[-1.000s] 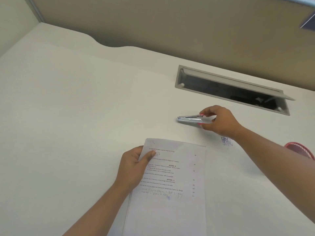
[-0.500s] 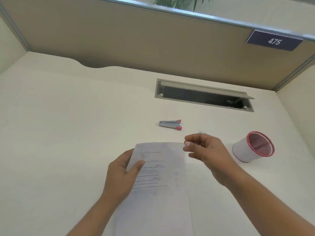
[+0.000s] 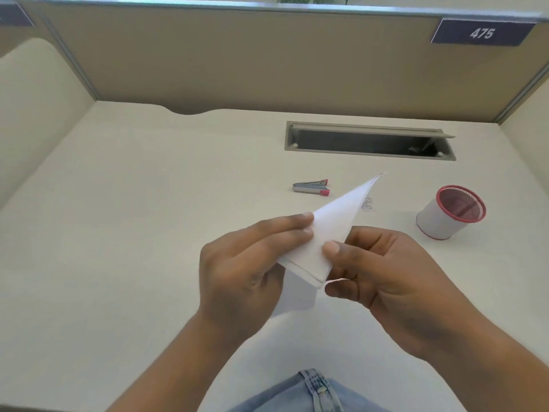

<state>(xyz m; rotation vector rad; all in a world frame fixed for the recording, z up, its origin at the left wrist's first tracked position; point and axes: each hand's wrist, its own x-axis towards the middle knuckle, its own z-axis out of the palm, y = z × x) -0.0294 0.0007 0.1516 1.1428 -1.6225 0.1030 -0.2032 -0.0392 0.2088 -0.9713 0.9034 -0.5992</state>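
A thin stack of white paper sheets (image 3: 329,227) is lifted off the desk and tilted, its far corner pointing up and to the right. My left hand (image 3: 246,269) grips the stack's left side, fingers on top. My right hand (image 3: 383,278) pinches the near right edge, thumb on the top sheet and fingers curled beneath. A small grey stapler with red ends (image 3: 311,187) lies on the desk beyond the paper, apart from both hands.
A white mesh pen cup with a red rim (image 3: 450,212) stands at the right. A few loose staples (image 3: 367,204) lie near the paper's tip. A grey cable slot (image 3: 368,141) is open at the back of the white desk (image 3: 133,233). Beige cubicle panels enclose three sides.
My right hand left the stapler on the desk and came back to the paper. Both hands lifted the stack off the desk and tilted it.
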